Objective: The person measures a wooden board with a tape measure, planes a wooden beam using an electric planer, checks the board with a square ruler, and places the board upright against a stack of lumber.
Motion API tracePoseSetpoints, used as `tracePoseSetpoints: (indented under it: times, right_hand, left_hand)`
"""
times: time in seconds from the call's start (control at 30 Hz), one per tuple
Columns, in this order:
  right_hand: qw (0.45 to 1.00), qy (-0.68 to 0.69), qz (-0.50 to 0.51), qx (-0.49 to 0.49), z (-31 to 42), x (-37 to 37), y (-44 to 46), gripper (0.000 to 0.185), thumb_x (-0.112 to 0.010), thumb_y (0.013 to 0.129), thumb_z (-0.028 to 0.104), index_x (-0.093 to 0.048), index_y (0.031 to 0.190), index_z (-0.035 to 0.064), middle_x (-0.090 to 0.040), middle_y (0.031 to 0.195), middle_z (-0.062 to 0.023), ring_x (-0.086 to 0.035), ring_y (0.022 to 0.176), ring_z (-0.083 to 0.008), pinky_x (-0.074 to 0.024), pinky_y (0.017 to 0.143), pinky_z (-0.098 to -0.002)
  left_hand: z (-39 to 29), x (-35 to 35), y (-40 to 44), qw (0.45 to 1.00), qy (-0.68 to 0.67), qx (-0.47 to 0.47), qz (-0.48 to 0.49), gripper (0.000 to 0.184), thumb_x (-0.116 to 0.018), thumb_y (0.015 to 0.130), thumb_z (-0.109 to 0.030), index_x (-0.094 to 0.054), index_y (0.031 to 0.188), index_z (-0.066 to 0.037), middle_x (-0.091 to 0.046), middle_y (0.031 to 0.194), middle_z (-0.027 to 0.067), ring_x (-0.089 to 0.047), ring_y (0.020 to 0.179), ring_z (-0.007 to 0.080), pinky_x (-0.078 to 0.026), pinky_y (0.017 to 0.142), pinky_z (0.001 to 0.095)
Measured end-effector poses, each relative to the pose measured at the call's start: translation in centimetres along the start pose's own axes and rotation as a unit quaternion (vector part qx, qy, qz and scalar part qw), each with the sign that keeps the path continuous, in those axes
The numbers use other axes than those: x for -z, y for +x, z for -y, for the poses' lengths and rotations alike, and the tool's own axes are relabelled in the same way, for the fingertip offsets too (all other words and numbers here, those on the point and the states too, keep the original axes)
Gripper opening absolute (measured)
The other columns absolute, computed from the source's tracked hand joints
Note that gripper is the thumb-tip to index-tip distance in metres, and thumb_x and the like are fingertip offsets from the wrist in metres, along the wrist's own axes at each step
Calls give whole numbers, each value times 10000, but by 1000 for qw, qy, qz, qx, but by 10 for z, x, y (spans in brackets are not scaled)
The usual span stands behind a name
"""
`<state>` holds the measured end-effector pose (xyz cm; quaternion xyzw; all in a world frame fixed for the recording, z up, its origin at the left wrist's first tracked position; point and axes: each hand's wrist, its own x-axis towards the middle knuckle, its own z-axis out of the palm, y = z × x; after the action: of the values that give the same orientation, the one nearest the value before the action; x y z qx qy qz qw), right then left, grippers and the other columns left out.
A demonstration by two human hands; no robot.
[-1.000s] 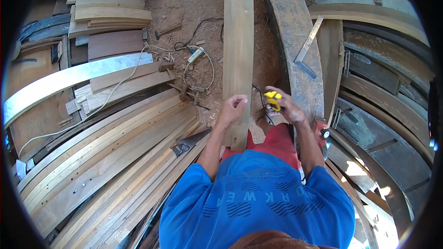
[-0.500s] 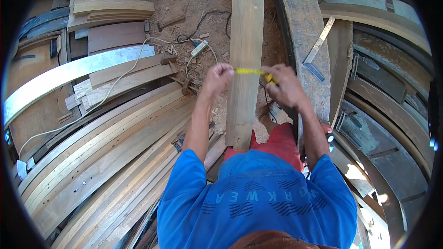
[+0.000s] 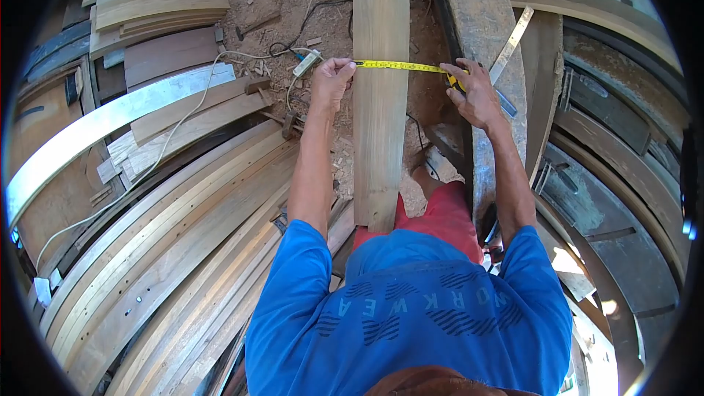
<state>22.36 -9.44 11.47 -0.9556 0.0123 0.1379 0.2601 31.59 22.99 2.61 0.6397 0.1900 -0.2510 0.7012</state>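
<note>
A yellow tape measure [image 3: 403, 65] is pulled out across the width of a long pale wooden board [image 3: 381, 117]. My left hand [image 3: 334, 82] pinches the end of the blade at the board's left edge. To the right of the board, my right hand [image 3: 474, 94] is closed around the tape's case, which shows only in part between the fingers. The board runs away from my body, its near end by my red shorts.
A thick worn beam [image 3: 480, 22] stands to the right, with a metal try square [image 3: 510, 48] on it. Stacked planks [image 3: 169, 227] fill the left. A power strip [image 3: 306, 63] with cords and a hammer [image 3: 257, 26] lie on the shaving-strewn ground.
My hands have moved farther apart and forward, so more of the yellow blade shows. My right hand now covers part of the try square. The whole view has shifted slightly.
</note>
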Motion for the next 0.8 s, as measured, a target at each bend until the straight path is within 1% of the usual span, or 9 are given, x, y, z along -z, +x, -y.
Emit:
tracePoseSetpoints:
  times: [0.1,0.3,0.4,0.5,0.6,0.67,0.77,0.8]
  right_hand:
    - [1000,1,3,-8,1,0,0,583,-713,879,122,-581,1435,239,-457,1503,-193,-436,1361,-423,-378,1162,-498]
    - [1000,3,-3,-9,-5,-2,2,589,-718,878,123,-574,1437,238,-452,1503,-190,-419,1372,-419,-383,1158,-501]
    - [1000,-11,-15,-3,-5,-1,3,570,-712,879,142,-579,1427,226,-469,1478,-187,-442,1349,-411,-409,1131,-504]
    - [1000,16,11,4,-6,8,9,522,-694,886,170,-600,1398,207,-532,1399,-188,-495,1293,-396,-438,1093,-489]
    - [999,48,20,4,-7,20,31,479,-683,888,203,-622,1363,186,-590,1308,-193,-562,1212,-398,-463,1053,-476]
    - [1000,17,-1,4,-2,35,57,476,-688,883,214,-628,1354,177,-607,1278,-198,-586,1179,-407,-470,1041,-475]
    - [1000,-8,-21,10,7,55,102,479,-693,880,228,-630,1352,179,-616,1259,-204,-605,1154,-417,-479,1029,-483]
    - [1000,-14,-25,12,6,59,118,482,-694,879,233,-629,1354,182,-616,1257,-205,-609,1149,-420,-481,1026,-487]
  left_hand:
    - [0,-2,1,1000,4,7,-9,183,-778,910,-129,-689,1059,-72,-680,833,-28,-591,672,60,-473,587,225]
    - [0,-4,2,1000,-13,13,-8,160,-774,913,-124,-691,1042,-83,-685,837,-26,-591,674,63,-488,597,240]
    - [1,0,4,1000,7,26,-3,200,-771,912,-114,-683,1086,-72,-694,887,-7,-603,722,65,-484,624,230]
    - [2,-9,-2,998,36,-22,-37,341,-770,926,-238,-654,1171,-31,-689,919,27,-629,790,114,-518,708,274]
    - [-2,-32,-33,974,183,-46,-124,517,-760,930,-313,-605,1291,23,-696,998,95,-655,921,208,-537,864,375]
    - [44,-29,-36,976,194,-56,-79,736,-701,928,-519,-565,1333,81,-707,1130,228,-669,1106,365,-491,1008,446]
    - [34,-31,-59,958,284,-24,-36,833,-602,943,-633,-552,1339,98,-682,1186,307,-643,1176,444,-483,1020,483]
    - [35,-32,-57,951,305,-17,-43,848,-575,946,-655,-557,1330,101,-675,1188,320,-635,1178,460,-484,1017,492]
